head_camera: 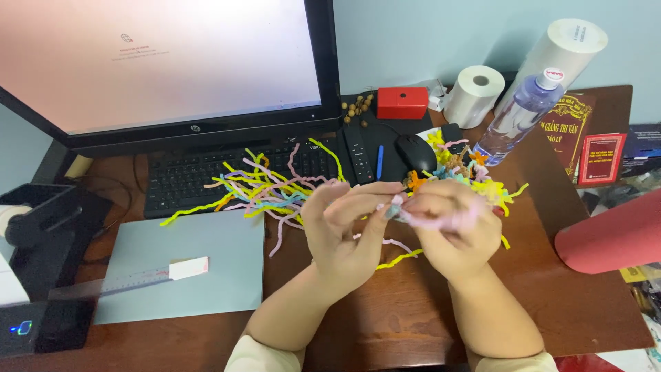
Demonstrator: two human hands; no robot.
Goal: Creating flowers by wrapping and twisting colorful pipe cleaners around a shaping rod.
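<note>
Brown tabletop (413, 310), both hands, left hand (344, 231) and right hand (451, 231), pinched shut on a half-twisted pink fuzzy stick (441, 219), loose fuzzy sticks (265, 189) waiting near far edge.

2 bare forearms are seen rising from the near edge. The left hand (344, 231) and right hand (451, 231) are uncovered, without gloves. Pale cream fabric sleeve cuffs (258, 357) are worn, pushed up near the elbows.
</note>
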